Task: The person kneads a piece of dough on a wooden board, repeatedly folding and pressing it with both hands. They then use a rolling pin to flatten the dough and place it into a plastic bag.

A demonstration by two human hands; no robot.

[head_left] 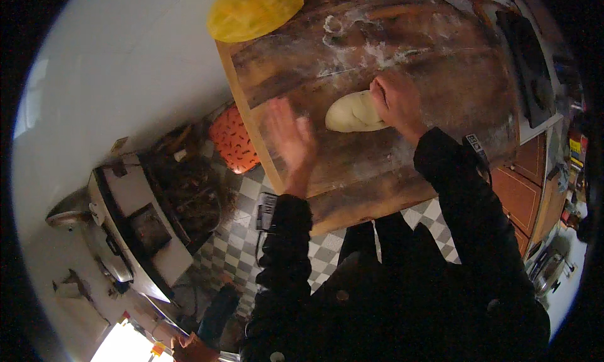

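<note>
A pale, smooth lump of dough [353, 113] lies on a dark wooden board [352, 179] streaked with flour. My right hand [396, 102] is at the dough's right end, its fingers curled closed against it; what the fingers pinch is partly hidden. Apart from the dough, my left hand [289, 135] hovers over the board's left edge. Its fingers stretch out flat and hold nothing, and they are a little blurred by motion.
A yellow rounded object [255, 11] sits at the board's far left corner. An orange patterned seat [235, 139] stands below the left edge. At the right are a black flat appliance [526, 69] and brown cabinets [521, 189]. A stove-like unit [141, 226] stands at lower left.
</note>
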